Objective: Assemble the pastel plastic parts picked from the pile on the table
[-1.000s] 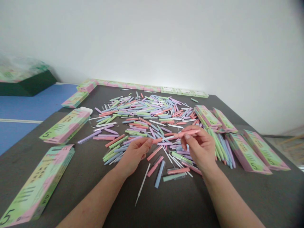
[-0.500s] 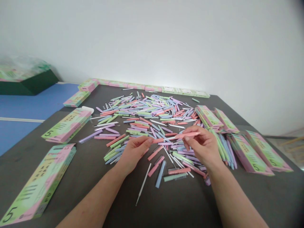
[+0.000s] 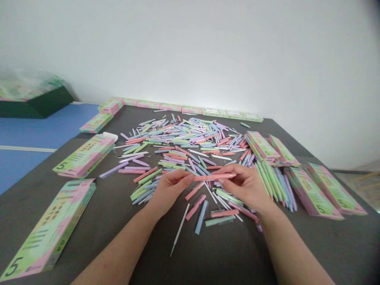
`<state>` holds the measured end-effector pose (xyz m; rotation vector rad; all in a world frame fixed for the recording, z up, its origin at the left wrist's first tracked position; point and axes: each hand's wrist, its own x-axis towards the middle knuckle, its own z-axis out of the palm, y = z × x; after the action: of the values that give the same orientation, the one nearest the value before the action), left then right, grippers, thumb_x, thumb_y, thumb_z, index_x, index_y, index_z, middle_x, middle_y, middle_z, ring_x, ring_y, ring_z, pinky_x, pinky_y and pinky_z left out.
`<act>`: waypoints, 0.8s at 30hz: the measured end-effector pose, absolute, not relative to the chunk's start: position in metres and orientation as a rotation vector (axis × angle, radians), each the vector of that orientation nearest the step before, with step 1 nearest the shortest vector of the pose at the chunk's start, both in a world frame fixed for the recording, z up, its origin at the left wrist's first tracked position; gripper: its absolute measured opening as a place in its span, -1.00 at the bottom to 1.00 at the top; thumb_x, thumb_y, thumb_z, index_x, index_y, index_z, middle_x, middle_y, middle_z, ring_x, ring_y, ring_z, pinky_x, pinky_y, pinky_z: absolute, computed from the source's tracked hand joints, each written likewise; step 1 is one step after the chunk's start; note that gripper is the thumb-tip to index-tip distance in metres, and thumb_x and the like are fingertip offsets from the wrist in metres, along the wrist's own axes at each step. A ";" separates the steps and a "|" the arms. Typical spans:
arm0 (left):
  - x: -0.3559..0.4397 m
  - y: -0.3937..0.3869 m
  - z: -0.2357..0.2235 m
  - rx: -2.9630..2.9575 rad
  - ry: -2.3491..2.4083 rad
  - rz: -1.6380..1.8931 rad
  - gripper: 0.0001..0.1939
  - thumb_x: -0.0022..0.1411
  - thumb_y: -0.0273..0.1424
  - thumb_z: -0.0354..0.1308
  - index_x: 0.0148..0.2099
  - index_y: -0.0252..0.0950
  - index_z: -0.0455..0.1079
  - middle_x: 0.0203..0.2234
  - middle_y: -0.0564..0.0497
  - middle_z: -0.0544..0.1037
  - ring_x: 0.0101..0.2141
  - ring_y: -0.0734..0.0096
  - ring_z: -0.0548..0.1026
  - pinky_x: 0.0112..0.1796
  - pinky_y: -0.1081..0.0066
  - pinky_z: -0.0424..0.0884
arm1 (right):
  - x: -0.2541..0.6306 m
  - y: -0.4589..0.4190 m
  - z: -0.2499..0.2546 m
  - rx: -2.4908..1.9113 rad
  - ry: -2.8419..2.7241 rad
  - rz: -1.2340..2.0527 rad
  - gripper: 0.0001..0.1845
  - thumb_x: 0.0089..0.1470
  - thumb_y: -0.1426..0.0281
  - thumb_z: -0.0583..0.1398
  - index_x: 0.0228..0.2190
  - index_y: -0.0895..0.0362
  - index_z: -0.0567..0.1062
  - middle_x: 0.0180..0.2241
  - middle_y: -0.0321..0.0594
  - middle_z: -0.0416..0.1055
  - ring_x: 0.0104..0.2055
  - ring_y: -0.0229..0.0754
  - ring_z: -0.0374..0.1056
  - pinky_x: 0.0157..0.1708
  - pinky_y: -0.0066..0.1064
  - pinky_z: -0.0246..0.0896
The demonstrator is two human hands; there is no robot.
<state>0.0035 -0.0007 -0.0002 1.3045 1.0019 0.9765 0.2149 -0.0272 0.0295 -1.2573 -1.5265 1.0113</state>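
My left hand and right hand pinched a slim pink plastic pen, fingers closed near its two ends, above the pile of pastel pens on the table. It looked light, stiff and slightly slippery, best held along the barrel.

Pkg rm — pen boxes, dark table
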 end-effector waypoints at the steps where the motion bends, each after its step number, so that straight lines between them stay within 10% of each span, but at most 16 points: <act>1: 0.004 -0.001 0.000 1.312 1.008 0.976 -0.80 0.12 -0.27 0.20 -0.36 -0.30 0.54 -0.45 0.05 0.52 -0.34 0.40 0.40 -0.21 0.44 0.27 | 0.215 -0.027 0.029 -1.264 -1.525 1.014 -0.82 -0.04 0.39 0.27 -0.32 0.17 0.51 -0.29 -0.10 0.53 -0.34 -0.16 0.41 -0.37 -0.37 0.27; 24: 0.003 0.000 0.004 1.513 1.010 0.969 -0.76 0.17 -0.25 0.13 -0.36 -0.31 0.52 -0.47 0.02 0.49 -0.37 0.39 0.40 -0.27 0.41 0.30 | 0.217 -0.026 0.026 -1.299 -1.553 0.972 -0.80 -0.05 0.32 0.31 -0.33 0.14 0.58 -0.29 -0.13 0.54 -0.33 -0.16 0.42 -0.35 -0.37 0.31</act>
<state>0.0029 0.0000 0.0040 1.5135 1.0096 0.9692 0.2171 -0.0256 0.0259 -1.2988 -1.5527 0.9719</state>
